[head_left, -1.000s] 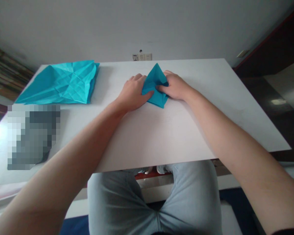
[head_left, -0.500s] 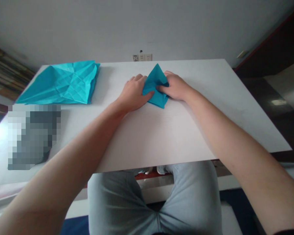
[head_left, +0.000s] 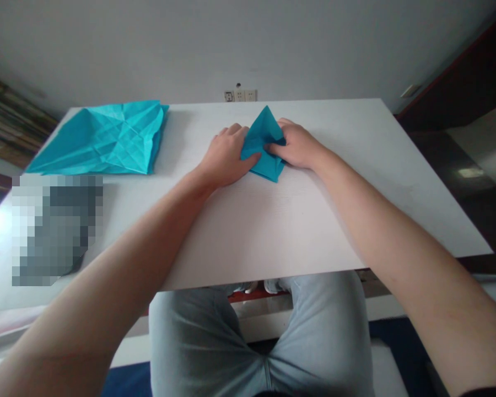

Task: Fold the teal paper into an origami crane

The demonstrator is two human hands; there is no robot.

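A small folded piece of blue paper [head_left: 265, 131] lies toward the back of the white table, its pointed corner facing the wall. My left hand [head_left: 228, 154] grips its left side, the thumb pressing on the lower left face and the fingers at the edge. On the other side, my right hand [head_left: 297, 143] holds the right edge, with its thumb on the front face and its fingers behind. Layered edges show at the paper's lower corner. What the fingertips do behind the paper is hidden.
A larger creased sheet of blue paper [head_left: 111, 140] rests at the table's back left. In front of it is a blurred-out dark grey object [head_left: 62, 231]. The white table [head_left: 268, 237] ends just before my knees; a wall with sockets [head_left: 240, 96] stands behind.
Both hands and the folded paper stay in nearly the same place. Only a very slight shift of the whole view is visible.
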